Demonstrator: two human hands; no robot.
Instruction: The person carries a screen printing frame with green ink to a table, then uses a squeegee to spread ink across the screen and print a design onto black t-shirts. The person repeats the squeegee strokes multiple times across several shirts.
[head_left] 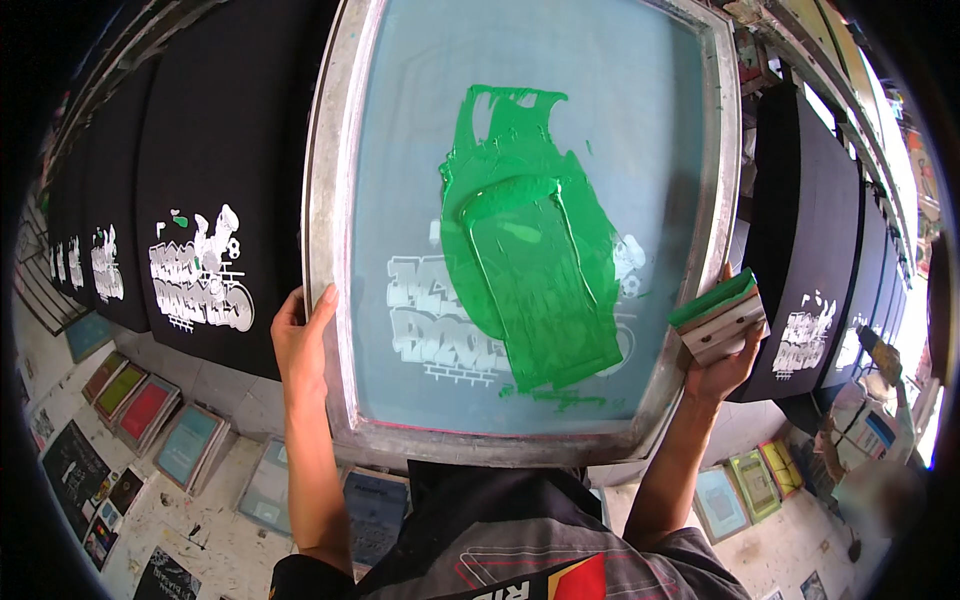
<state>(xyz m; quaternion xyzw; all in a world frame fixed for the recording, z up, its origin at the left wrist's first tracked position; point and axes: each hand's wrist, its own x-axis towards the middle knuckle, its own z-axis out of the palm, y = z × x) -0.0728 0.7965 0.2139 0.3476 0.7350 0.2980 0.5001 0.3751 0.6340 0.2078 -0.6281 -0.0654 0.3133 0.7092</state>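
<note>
A large screen-printing frame (320, 220) with pale blue mesh fills the middle. Thick green ink (545, 290) is spread across its mesh in a smeared patch. White lettering and a ball design (415, 290) show faintly through the mesh. My left hand (303, 340) is closed on the frame's left side, thumb on top. My right hand (722, 378) grips a squeegee (718, 322) with a wooden handle and green ink along its blade. That hand is close by the frame's lower right side; whether it also holds the frame, I cannot tell.
Black fabric panels (215, 120) with white prints line the left, and more black panels (805, 220) line the right. Several coloured screens (190, 445) lean below at left, others (722, 500) at lower right. A blurred person (865, 440) appears at the right.
</note>
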